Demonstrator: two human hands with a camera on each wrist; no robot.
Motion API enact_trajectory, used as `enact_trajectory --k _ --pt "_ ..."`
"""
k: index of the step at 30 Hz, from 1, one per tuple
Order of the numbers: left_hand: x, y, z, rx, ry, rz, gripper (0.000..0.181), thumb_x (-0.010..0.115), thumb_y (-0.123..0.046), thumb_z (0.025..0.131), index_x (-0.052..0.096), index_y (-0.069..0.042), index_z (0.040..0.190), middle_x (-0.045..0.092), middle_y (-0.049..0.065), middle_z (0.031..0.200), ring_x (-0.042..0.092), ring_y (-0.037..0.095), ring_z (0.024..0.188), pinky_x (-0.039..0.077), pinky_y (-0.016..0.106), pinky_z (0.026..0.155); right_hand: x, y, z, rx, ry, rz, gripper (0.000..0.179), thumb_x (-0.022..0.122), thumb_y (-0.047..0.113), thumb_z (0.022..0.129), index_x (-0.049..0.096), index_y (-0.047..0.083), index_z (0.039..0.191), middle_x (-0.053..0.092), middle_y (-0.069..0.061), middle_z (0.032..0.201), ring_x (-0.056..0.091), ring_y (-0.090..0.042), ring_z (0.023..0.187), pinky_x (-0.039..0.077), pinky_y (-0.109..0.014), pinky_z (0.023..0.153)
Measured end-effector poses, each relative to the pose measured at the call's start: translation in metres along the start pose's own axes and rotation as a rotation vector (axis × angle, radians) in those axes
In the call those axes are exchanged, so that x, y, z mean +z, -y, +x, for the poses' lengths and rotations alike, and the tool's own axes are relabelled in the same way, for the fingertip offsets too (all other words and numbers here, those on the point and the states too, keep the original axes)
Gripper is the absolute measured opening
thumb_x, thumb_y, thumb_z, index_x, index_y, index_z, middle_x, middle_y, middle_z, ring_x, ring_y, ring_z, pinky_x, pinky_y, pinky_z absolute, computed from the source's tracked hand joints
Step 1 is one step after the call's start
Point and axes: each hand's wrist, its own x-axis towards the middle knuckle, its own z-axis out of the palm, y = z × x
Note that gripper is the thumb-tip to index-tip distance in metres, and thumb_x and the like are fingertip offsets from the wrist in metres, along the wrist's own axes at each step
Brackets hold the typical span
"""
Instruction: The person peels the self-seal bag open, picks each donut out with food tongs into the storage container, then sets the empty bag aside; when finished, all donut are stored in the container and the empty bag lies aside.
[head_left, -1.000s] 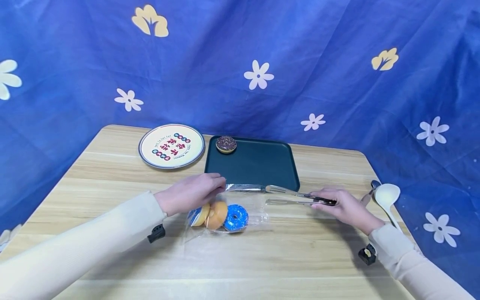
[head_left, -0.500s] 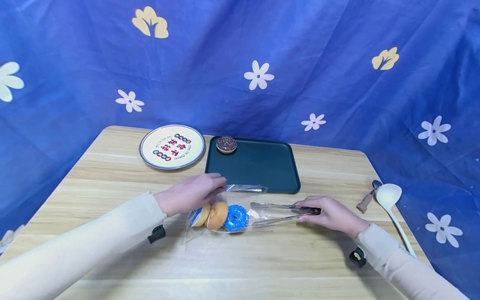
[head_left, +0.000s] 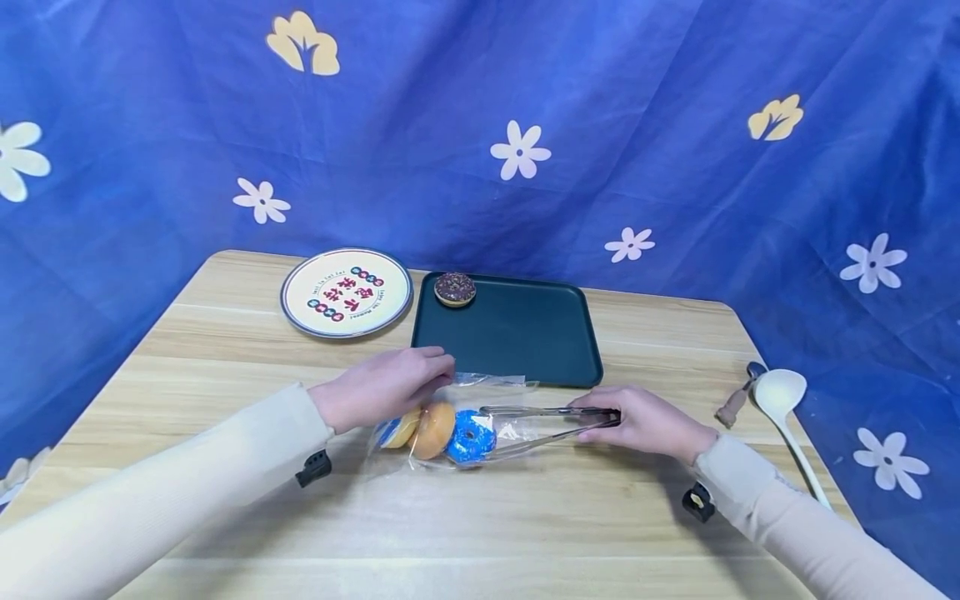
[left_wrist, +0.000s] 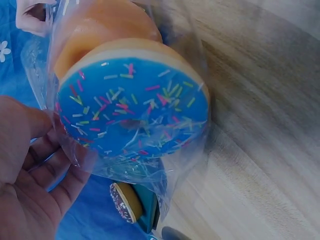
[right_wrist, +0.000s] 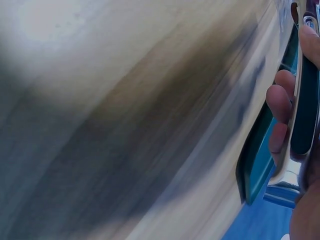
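Note:
My left hand (head_left: 386,387) pinches the edge of a clear plastic bag (head_left: 517,432) lying on the table. Inside are a blue doughnut (head_left: 471,448), a plain orange doughnut (head_left: 433,432) and, at the left end, a blue doughnut with coloured sprinkles (left_wrist: 145,95), seen large in the left wrist view. From the right, my right hand (head_left: 648,423) holds metal tongs (head_left: 536,411) with dark grips. Their arms reach into the bag's right end, spread, with the tips at the upper and lower sides of the nearest blue doughnut. In the right wrist view, fingers wrap the tongs' dark grip (right_wrist: 306,107).
Behind the bag lies a dark green tray (head_left: 517,333) with a chocolate doughnut (head_left: 454,289) in its back left corner. A round printed plate (head_left: 303,292) sits left of it. A white ladle (head_left: 780,393) and a small brown-handled utensil (head_left: 732,406) lie at the table's right edge.
My right hand has moved left, bringing the tongs from outside the bag's right end to around the nearest blue doughnut. The left hand stays in place on the bag.

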Motion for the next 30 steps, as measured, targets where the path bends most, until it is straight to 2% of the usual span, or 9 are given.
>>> enact_trajectory --k 5,9,13,18,21,23,27,30 --pt "-0.001 0.000 -0.002 0.003 -0.002 0.011 0.005 0.067 -0.010 0.102 0.071 -0.010 0.105 0.071 0.002 0.096 0.063 0.006 0.080 0.059 0.022 0.074 0.001 0.001 0.006 -0.049 0.002 0.036 0.038 0.081 0.031 0.092 0.074 0.020 0.128 0.078 0.005 0.114 0.072 -0.006 0.100 0.060 -0.025 0.082" --pt "-0.002 0.000 -0.004 -0.001 -0.003 0.018 0.006 0.068 -0.010 0.102 0.071 -0.010 0.106 0.070 0.002 0.095 0.063 0.006 0.080 0.059 0.022 0.074 0.001 0.002 0.008 -0.072 -0.014 0.053 0.037 0.079 0.033 0.094 0.075 0.018 0.128 0.079 0.002 0.115 0.073 -0.009 0.100 0.060 -0.026 0.082" --pt "-0.002 0.000 -0.006 -0.007 -0.008 0.033 0.005 0.068 -0.009 0.101 0.071 -0.010 0.106 0.069 0.000 0.094 0.063 0.007 0.080 0.059 0.022 0.073 0.001 0.005 0.010 -0.077 -0.042 0.027 0.040 0.076 0.038 0.096 0.075 0.016 0.129 0.079 0.001 0.116 0.071 -0.007 0.097 0.059 -0.027 0.081" --pt "-0.002 0.001 -0.007 -0.008 -0.011 0.053 0.005 0.068 -0.008 0.101 0.071 -0.009 0.105 0.068 0.000 0.094 0.062 0.007 0.080 0.059 0.022 0.072 0.002 0.006 0.010 -0.071 -0.078 -0.019 0.040 0.076 0.037 0.096 0.075 0.014 0.129 0.079 0.000 0.114 0.066 -0.001 0.087 0.056 -0.024 0.076" --pt "-0.002 0.002 -0.007 -0.012 -0.005 0.051 0.007 0.069 -0.008 0.100 0.071 -0.009 0.107 0.069 0.001 0.096 0.062 0.008 0.082 0.059 0.022 0.074 0.002 0.004 0.007 -0.053 -0.084 -0.006 0.039 0.076 0.035 0.097 0.075 0.014 0.129 0.079 0.000 0.112 0.062 0.000 0.083 0.054 -0.023 0.074" --pt "-0.002 0.002 -0.007 -0.013 -0.002 0.049 0.009 0.070 -0.008 0.100 0.071 -0.009 0.109 0.069 0.001 0.096 0.062 0.008 0.082 0.059 0.022 0.074 0.000 0.003 0.003 -0.031 -0.087 0.012 0.039 0.076 0.035 0.096 0.075 0.014 0.129 0.079 0.000 0.113 0.064 -0.001 0.085 0.055 -0.024 0.075" --pt "-0.002 0.004 -0.008 -0.011 -0.003 0.044 0.009 0.070 -0.008 0.100 0.071 -0.009 0.108 0.067 -0.001 0.095 0.062 0.008 0.083 0.059 0.023 0.075 -0.006 -0.001 -0.007 0.004 -0.105 0.029 0.037 0.077 0.033 0.096 0.076 0.014 0.128 0.078 0.002 0.118 0.070 -0.003 0.101 0.060 -0.029 0.087" --pt "-0.002 0.005 -0.009 -0.024 -0.005 0.035 0.007 0.069 -0.008 0.100 0.071 -0.010 0.107 0.067 -0.001 0.095 0.063 0.009 0.085 0.060 0.025 0.076 -0.012 -0.006 -0.014 0.005 -0.122 0.037 0.035 0.078 0.031 0.095 0.076 0.014 0.126 0.079 0.003 0.115 0.070 -0.003 0.099 0.060 -0.029 0.086"
